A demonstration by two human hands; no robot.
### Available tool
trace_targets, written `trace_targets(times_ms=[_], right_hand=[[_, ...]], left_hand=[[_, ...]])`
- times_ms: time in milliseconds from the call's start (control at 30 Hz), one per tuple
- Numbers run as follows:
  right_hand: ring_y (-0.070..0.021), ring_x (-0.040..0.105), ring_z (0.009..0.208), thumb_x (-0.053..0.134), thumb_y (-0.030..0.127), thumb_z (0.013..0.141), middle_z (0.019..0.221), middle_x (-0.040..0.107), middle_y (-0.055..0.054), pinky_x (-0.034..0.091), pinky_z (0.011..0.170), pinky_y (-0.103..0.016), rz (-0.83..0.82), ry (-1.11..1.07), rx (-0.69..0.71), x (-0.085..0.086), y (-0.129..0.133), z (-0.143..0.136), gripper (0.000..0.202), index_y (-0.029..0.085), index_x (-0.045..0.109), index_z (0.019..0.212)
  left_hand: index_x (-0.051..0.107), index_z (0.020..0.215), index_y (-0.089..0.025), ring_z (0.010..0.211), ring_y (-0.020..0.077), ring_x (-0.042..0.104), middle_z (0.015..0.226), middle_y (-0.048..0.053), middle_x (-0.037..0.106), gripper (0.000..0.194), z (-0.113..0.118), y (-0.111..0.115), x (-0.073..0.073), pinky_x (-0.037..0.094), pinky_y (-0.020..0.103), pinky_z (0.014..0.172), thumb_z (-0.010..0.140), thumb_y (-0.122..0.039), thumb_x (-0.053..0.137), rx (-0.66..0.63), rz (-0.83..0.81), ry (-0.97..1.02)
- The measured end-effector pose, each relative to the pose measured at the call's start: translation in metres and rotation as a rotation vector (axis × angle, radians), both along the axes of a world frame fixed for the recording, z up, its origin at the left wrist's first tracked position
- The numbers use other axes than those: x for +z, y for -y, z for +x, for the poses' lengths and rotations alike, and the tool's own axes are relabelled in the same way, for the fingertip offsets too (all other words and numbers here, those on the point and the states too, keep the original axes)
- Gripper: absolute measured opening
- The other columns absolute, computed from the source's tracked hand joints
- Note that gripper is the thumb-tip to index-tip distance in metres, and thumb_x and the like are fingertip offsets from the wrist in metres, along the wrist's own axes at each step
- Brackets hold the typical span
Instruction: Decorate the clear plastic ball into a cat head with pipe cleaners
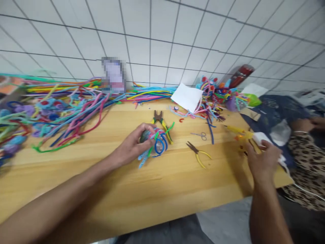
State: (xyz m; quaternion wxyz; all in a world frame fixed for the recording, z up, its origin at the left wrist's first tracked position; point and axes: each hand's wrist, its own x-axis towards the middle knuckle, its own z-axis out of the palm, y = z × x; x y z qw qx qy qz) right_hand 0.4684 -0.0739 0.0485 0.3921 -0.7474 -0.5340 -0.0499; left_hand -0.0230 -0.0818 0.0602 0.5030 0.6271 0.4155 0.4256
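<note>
My left hand [138,142] is closed around a small ball-like craft piece [160,144] wound with blue, pink and green pipe cleaners. Light-blue strands stick out below it. At the table's right end, my right hand [262,157] grips a yellow glue gun [240,132], its nozzle turned left; some fingers are hidden behind the handle. Just behind the craft piece lie green-and-yellow pliers [162,123]. Between my hands are yellow-handled pliers [199,154] and small scissors [200,135].
Piles of pipe cleaners [83,112] cover the left and back of the table [122,200]. A white paper sheet [187,97] and finished-looking colourful pieces [220,91] stand near the wall. A white cord [304,191] hangs at right, beside a seated person in a leopard-print sleeve [304,156].
</note>
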Motion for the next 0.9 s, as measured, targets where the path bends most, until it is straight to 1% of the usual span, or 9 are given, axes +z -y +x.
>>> trace_targets(times_ms=[33,67,100,167,267,300,467,633,900], right_hand=[[-0.0469,0.066,0.108,0.076,0.059,0.085,0.105,0.070,-0.016,0.053,0.088,-0.064,0.050,0.046,-0.052,0.005,0.008,-0.010,0.040,0.027,0.066,0.108],[-0.0478,0.066,0.114,0.074,0.056,0.091,0.115,0.071,-0.016,0.053,0.093,-0.066,0.010,0.061,0.020,0.010,0.015,-0.023,0.036,0.031,0.067,0.116],[-0.0477,0.067,0.113,0.072,0.054,0.094,0.116,0.072,-0.015,0.054,0.093,-0.067,0.024,0.070,0.087,0.016,0.020,-0.039,0.030,0.035,0.068,0.117],[-0.0433,0.069,0.115,0.066,0.049,0.101,0.126,0.072,-0.014,0.055,0.099,-0.064,-0.055,0.097,0.349,0.027,0.023,-0.075,0.026,0.038,0.068,0.125],[-0.0351,0.075,0.110,0.071,0.038,0.100,0.118,0.078,-0.010,0.060,0.099,-0.055,0.039,0.128,0.699,0.037,0.010,-0.132,0.020,0.032,0.071,0.119],[-0.0320,0.076,0.110,0.068,0.034,0.102,0.117,0.079,-0.009,0.061,0.099,-0.052,0.044,0.113,0.792,0.038,0.004,-0.149,0.018,0.030,0.072,0.119],[-0.0252,0.076,0.110,0.061,0.028,0.107,0.118,0.080,-0.008,0.063,0.097,-0.042,0.016,0.053,1.136,0.033,-0.023,-0.211,0.020,0.026,0.072,0.125],[-0.0238,0.075,0.114,0.063,0.025,0.108,0.120,0.079,-0.008,0.062,0.100,-0.041,0.073,-0.016,1.262,0.025,-0.028,-0.239,0.023,0.026,0.071,0.129],[-0.0256,0.074,0.120,0.062,0.024,0.108,0.126,0.077,-0.010,0.064,0.102,-0.044,0.119,0.019,1.288,0.006,-0.024,-0.241,0.030,0.028,0.068,0.138]], left_hand=[[0.063,0.111,-0.023,0.126,0.0267,0.067,0.141,0.011,0.066,0.030,0.000,0.000,0.000,0.058,0.041,0.103,0.098,-0.047,0.075,-0.007,0.002,-0.010],[0.064,0.111,-0.023,0.128,0.0266,0.066,0.143,0.011,0.064,0.028,-0.001,0.000,0.001,0.057,0.041,0.106,0.098,-0.046,0.074,-0.013,0.012,-0.025],[0.065,0.111,-0.022,0.132,0.0269,0.065,0.144,0.011,0.064,0.027,-0.001,0.000,0.001,0.055,0.042,0.109,0.099,-0.045,0.073,-0.020,0.023,-0.039],[0.065,0.112,-0.022,0.138,0.0280,0.062,0.146,0.012,0.063,0.025,-0.002,0.000,0.003,0.052,0.044,0.114,0.101,-0.044,0.071,-0.028,0.045,-0.065],[0.066,0.112,-0.023,0.139,0.0283,0.061,0.144,0.012,0.064,0.022,-0.003,0.000,0.007,0.051,0.046,0.117,0.102,-0.043,0.069,-0.043,0.061,-0.097],[0.067,0.112,-0.023,0.139,0.0281,0.062,0.144,0.012,0.064,0.021,-0.003,0.000,0.008,0.051,0.047,0.118,0.103,-0.042,0.068,-0.048,0.066,-0.106],[0.070,0.113,-0.025,0.139,0.0282,0.061,0.145,0.011,0.064,0.017,-0.003,0.001,0.012,0.049,0.047,0.120,0.104,-0.039,0.068,-0.051,0.067,-0.138],[0.070,0.117,-0.024,0.141,0.0291,0.058,0.146,0.012,0.061,0.020,-0.005,0.001,0.012,0.048,0.048,0.121,0.104,-0.040,0.068,-0.061,0.065,-0.160],[0.073,0.118,-0.027,0.144,0.0287,0.057,0.145,0.010,0.063,0.020,-0.005,-0.001,0.012,0.046,0.047,0.125,0.104,-0.041,0.067,-0.073,0.075,-0.155]])
